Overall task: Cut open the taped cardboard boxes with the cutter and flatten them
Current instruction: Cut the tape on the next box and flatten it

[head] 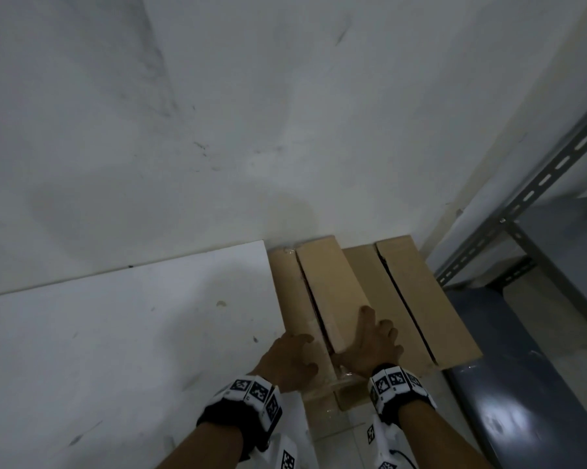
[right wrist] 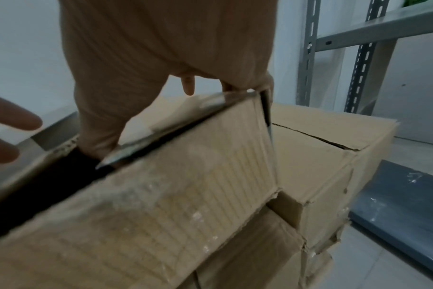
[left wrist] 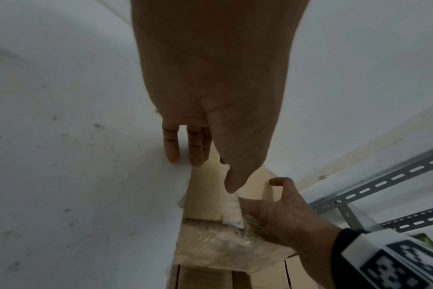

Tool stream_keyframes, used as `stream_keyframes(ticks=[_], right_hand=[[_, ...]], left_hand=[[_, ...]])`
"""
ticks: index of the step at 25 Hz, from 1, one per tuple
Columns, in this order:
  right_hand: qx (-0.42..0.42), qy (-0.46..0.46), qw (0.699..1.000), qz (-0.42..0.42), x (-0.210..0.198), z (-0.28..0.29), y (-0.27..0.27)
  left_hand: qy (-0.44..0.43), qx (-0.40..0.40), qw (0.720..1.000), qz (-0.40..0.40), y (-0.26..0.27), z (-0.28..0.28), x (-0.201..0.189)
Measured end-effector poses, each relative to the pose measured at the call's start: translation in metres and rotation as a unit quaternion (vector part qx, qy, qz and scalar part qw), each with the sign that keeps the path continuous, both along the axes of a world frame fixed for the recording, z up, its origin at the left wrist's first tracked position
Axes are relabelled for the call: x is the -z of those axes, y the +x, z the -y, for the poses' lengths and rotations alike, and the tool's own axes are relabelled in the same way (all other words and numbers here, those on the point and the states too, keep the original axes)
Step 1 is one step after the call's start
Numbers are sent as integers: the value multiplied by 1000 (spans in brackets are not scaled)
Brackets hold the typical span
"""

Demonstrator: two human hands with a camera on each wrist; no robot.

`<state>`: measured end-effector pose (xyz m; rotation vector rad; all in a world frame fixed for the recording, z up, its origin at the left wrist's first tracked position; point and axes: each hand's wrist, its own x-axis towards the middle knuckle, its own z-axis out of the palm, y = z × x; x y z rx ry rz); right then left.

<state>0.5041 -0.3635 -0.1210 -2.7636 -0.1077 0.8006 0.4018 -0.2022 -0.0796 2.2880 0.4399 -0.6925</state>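
Two brown cardboard boxes stand side by side right of a white table. The left box has its top seam slit, with clear tape still on its near end. My right hand grips this box's right top flap, thumb down in the slit, fingers over the flap's far edge, and the flap is lifted a little. My left hand rests with straight fingers on the left flap by the table edge. The right box also shows a dark open seam. No cutter is in view.
The white table runs along the boxes' left side, against a white wall. A grey slotted metal rack stands at the right. A dark grey panel lies on the pale floor beside the right box.
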Motion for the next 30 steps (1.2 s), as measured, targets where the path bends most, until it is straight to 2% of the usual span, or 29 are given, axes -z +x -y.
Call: stream_keyframes(ticks=[3, 5, 9, 12, 14, 17, 23, 26, 30], right_hand=[[-31, -7, 998, 50, -29, 5, 0], [-60, -28, 994, 83, -51, 13, -1], [-63, -44, 986, 147, -100, 38, -3], [-30, -32, 985, 169, -138, 52, -5], [-14, -21, 982, 186, -159, 56, -10], [3, -11, 978, 209, -187, 56, -23], [8, 37, 971, 238, -223, 19, -51], [-11, 59, 975, 212, -230, -7, -68], [-22, 143, 976, 162, -221, -36, -96]], left_hand=[[0, -7, 1000, -1, -2, 3, -4], [-9, -43, 999, 9, 0, 6, -4], [-87, -176, 979, 56, 5, 14, -8], [-173, -199, 963, 62, 10, 25, -21], [-247, -237, 934, 107, 11, 31, -31], [-298, -311, 885, 177, 6, 26, -54], [-245, -322, 877, 261, -29, -18, -118], [-215, -316, 882, 275, -52, -46, -133], [-173, -326, 887, 277, -94, -86, -139]])
